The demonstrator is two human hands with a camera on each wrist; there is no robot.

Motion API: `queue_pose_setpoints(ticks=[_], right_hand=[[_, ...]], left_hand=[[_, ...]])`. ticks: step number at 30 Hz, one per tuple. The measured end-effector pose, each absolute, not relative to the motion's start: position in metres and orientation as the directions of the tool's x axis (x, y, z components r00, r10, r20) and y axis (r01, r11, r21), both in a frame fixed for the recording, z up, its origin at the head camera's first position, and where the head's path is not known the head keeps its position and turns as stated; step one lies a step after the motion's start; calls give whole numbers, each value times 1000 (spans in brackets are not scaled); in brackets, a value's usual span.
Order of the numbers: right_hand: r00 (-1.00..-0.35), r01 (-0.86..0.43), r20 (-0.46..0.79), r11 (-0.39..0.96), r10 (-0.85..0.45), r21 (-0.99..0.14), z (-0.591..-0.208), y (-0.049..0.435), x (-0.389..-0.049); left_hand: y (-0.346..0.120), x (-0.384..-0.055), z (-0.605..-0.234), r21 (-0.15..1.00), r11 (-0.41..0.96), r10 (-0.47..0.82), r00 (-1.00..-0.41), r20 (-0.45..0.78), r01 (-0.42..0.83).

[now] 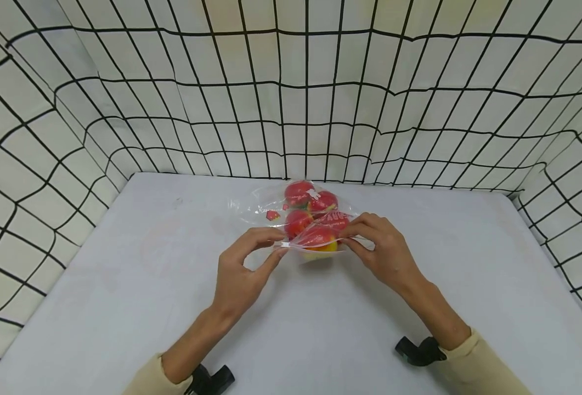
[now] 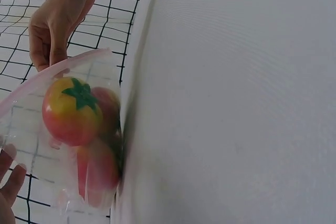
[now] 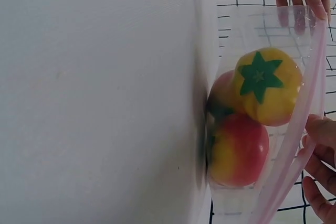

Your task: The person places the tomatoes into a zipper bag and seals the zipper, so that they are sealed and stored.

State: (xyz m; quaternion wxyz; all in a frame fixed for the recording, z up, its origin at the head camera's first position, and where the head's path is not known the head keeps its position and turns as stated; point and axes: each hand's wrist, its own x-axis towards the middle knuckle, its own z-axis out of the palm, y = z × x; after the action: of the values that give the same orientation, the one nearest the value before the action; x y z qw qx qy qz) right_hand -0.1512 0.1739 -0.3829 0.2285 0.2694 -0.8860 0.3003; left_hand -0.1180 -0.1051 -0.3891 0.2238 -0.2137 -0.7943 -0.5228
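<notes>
A clear zip bag [image 1: 251, 211] with printed red marks lies on the table, its pinkish closure strip [image 3: 294, 140] raised toward the person. Inside are several red-and-yellow tomatoes [image 1: 298, 193], smooth and toy-like; one tomato [image 2: 73, 111] shows a green star-shaped top. My left hand [image 1: 243, 269] pinches the bag's mouth at its left, where a small white slider [image 1: 285, 244] sits between thumb and fingertips. With thumb and fingers my right hand [image 1: 382, 252] pinches the same edge farther right. The tomatoes partly hide one another under the creased plastic.
A white table [image 1: 147, 263] spreads around the bag. Black netting [image 1: 306, 85] hangs behind it and on both sides, in front of pale walls. Each wrist wears a black camera, one at the left cuff [image 1: 214, 379] and one at the right cuff [image 1: 419, 351].
</notes>
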Motion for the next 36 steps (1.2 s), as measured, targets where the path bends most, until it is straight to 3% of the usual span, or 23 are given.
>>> queue_pose_setpoints(ticks=[6,19,26,36], right_hand=[[-767,-604,552,660,-328,-446,-381,173,-153],[-835,-543,471,568,-284,-619,-378,166,-149],[-826,-563,469,497,-313,-660,-374,150,-143],[-771,-637,528,441,-356,-633,-371,123,-143]], left_hand=[[-106,-118,-386,711,382,59,-784,618,590],[-106,-114,-382,750,335,23,-801,599,570],[-104,-113,-382,765,313,9,-808,590,562],[-104,-113,-385,771,308,7,-812,584,558]])
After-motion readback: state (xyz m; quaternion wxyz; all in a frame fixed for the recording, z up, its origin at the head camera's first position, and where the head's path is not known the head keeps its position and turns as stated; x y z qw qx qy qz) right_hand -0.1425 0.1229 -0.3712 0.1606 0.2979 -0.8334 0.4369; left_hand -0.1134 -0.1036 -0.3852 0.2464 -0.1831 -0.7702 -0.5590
